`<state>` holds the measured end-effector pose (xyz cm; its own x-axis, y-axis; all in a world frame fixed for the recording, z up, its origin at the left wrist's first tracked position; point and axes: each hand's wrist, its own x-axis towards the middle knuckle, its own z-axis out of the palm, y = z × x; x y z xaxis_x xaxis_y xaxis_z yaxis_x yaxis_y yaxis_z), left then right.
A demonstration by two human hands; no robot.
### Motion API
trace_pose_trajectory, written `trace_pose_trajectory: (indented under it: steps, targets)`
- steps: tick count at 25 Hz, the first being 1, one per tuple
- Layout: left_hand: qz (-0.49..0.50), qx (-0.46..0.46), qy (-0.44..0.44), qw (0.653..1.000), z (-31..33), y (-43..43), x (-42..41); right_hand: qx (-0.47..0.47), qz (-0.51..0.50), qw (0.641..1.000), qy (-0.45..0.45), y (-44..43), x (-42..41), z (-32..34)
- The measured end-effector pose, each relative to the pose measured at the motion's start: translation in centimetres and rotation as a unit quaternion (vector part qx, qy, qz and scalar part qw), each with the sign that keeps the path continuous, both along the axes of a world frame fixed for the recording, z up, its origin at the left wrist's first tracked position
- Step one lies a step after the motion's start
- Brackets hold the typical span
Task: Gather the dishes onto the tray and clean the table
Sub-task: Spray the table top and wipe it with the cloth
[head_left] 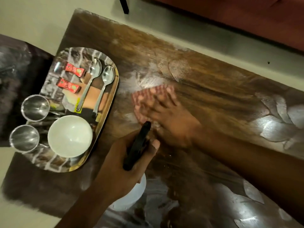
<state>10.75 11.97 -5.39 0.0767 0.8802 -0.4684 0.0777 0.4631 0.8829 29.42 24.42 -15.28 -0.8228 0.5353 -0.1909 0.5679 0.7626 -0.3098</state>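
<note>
Left hand (118, 163) fingers wrapped around a black-topped spray bottle (137, 145); right hand (166, 119) fingers spread flat, blurred, pressing a pinkish cloth (143, 102) mid-table (213, 89), beside the loaded tray (113, 89) at its left edge

We see a pale floor (24, 17) around the table's edges, a reddish sofa (246, 15) beyond its far edge, and a dark leg (124, 4) standing there
</note>
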Motion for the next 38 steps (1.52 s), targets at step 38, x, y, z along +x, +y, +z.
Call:
trace_pose_trajectory:
  steps: [38]
  targets:
    - [-0.18, 0.052, 0.082, 0.979, 1.6, -16.1, -6.9, -0.018, 0.227, 0.973, -0.034, -18.9, 4.7, 1.0]
